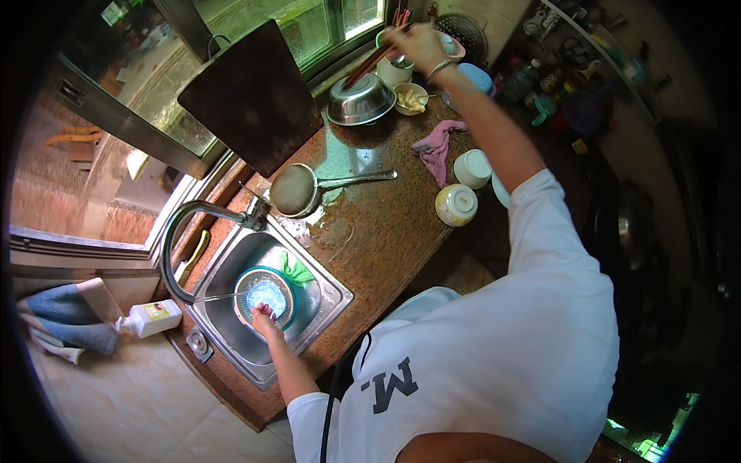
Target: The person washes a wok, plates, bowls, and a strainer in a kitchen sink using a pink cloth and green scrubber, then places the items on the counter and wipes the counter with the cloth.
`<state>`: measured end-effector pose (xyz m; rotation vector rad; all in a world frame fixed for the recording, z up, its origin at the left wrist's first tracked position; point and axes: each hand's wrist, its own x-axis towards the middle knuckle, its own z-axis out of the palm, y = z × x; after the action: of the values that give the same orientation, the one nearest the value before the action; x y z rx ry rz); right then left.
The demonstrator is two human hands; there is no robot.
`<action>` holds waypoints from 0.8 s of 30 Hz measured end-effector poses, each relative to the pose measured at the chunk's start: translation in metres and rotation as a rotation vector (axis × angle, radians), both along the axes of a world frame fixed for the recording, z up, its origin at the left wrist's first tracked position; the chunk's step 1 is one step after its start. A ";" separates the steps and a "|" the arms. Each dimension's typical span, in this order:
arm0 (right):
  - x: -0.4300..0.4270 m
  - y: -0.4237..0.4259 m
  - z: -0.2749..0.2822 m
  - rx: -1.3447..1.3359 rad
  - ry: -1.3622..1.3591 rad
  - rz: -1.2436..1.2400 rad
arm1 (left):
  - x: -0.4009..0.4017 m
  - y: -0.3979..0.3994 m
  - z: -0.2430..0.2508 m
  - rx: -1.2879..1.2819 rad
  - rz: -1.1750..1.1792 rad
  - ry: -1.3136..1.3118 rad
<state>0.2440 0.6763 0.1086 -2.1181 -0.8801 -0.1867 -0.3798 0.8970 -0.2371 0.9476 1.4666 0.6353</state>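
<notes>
My right hand (419, 46), blurred, reaches out at the back of the counter beside the chopstick holder (395, 72). Its fingers are closed around dark wooden chopsticks (368, 65), which slant down over an upturned steel bowl (362, 99). More chopsticks stand upright behind the hand. Over in the steel sink (224, 321), my left hand (265, 320) is at the near rim of a round basin (291, 298) with a strainer-like vessel inside. Its fingers curl by the bright, wet middle; whether they grip the rim is unclear. Water streams from the curved faucet (168, 249) into the vessel.
A saucepan (294, 191) rests behind the sink, its handle pointing right. Upturned bowls (457, 205), a pink cloth (435, 150) and a small bowl of pale food pieces (411, 99) occupy the right side. A dark board (252, 98) leans by the window. A green cloth (296, 269) lies in the sink.
</notes>
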 end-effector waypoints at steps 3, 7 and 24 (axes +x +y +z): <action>0.060 -0.017 0.028 0.250 0.380 -0.063 | 0.006 -0.006 0.004 -0.056 0.025 0.013; 0.132 -0.005 0.006 0.424 0.319 -0.352 | 0.016 -0.007 0.000 -0.109 0.040 -0.064; 0.240 0.058 -0.149 0.164 0.655 -0.237 | 0.003 -0.032 0.011 -0.125 0.193 -0.088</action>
<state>0.4842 0.7348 -0.0405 -1.9356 -0.2194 0.2951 -0.3767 0.8651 -0.2265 0.6782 1.5122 0.7076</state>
